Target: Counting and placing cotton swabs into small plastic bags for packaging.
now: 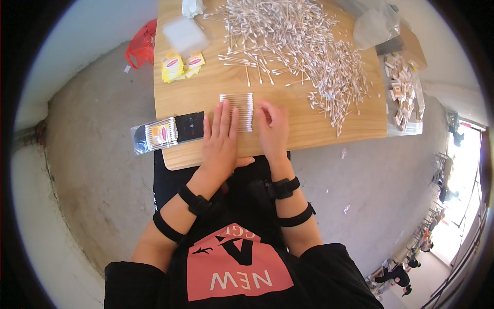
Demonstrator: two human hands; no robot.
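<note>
A neat row of cotton swabs (242, 110) lies side by side near the front of the wooden table. My left hand (220, 139) rests flat over the row's left part, fingers stretched out, hiding some of the swabs. Just right of the row is my right hand (274, 129), its fingers curled in; whatever they hold, if anything, is hidden. Left of my left hand, a black strip (190, 126) lies at the table edge. A clear bag of cotton swabs with a yellow-and-white label (162, 134) lies at its left end, jutting past the edge.
A big loose heap of cotton swabs (288, 31) covers the far and right part of the table (206, 95). Yellow printed cards (177, 67) and a stack of clear plastic bags (185, 36) sit at the far left. Packed swab bundles (404, 95) lie beyond the right edge.
</note>
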